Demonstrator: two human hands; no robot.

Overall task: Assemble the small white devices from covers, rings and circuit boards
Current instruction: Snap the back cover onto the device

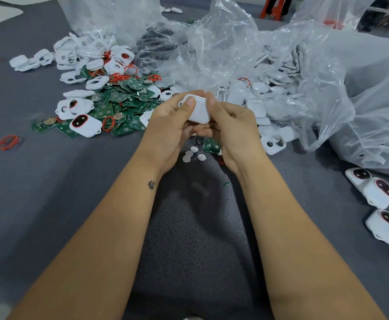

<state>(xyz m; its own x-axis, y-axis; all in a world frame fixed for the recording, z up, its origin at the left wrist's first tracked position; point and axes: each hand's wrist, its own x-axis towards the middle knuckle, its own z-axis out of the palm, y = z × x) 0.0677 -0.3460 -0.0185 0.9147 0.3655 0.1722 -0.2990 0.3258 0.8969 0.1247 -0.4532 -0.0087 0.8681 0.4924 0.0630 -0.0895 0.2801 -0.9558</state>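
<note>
White device [198,109] is pinched between your left hand [172,125] and right hand [230,128]. Green circuit boards [119,105] lie toward the bench's far left.

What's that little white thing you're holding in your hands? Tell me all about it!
The white device is a small rounded case that looks like smooth plastic, its plain side facing up. It is held tilted above the grey table, over some small white discs. The left hand and right hand both grip it, thumbs pressing on top.
</note>
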